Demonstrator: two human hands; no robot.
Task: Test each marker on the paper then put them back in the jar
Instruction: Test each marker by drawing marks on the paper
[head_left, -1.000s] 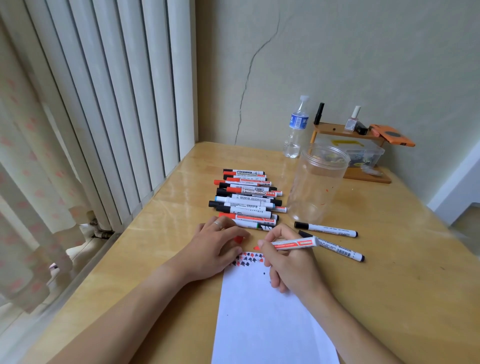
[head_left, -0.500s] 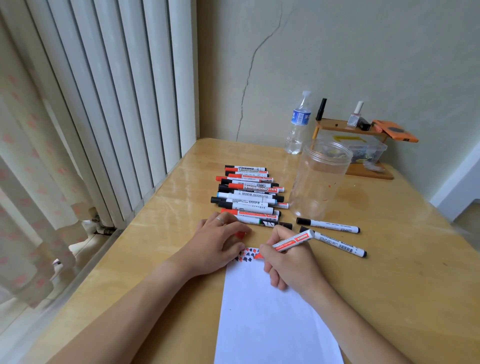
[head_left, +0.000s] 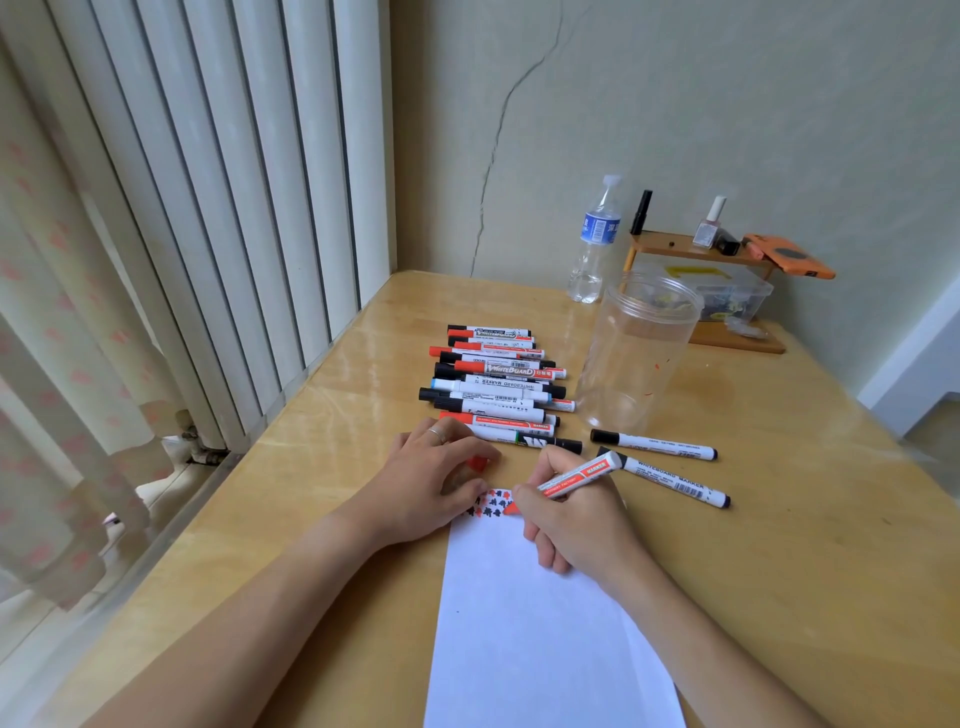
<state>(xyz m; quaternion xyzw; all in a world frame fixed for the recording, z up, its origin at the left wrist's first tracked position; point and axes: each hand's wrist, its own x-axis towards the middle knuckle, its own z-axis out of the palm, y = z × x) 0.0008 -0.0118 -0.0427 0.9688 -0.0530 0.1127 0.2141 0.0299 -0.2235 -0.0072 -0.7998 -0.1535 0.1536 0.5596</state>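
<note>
Your right hand (head_left: 574, 512) grips the red whiteboard marker (head_left: 576, 475), tip down on the top edge of the white paper (head_left: 540, 634) beside red and black test marks (head_left: 488, 504). Your left hand (head_left: 434, 480) curls around a red cap (head_left: 478, 463), resting on the paper's corner. Beyond lie two black-capped markers (head_left: 660, 462), the marker row (head_left: 498, 387) and the clear jar (head_left: 636, 353), upright.

"WHITEBOARD" on a red marker (head_left: 511, 370) in the row; "WHITEBOARD MARKER" on a black-capped marker (head_left: 670, 480) beside the paper; "MARKER" on the held marker (head_left: 579, 475).
</note>
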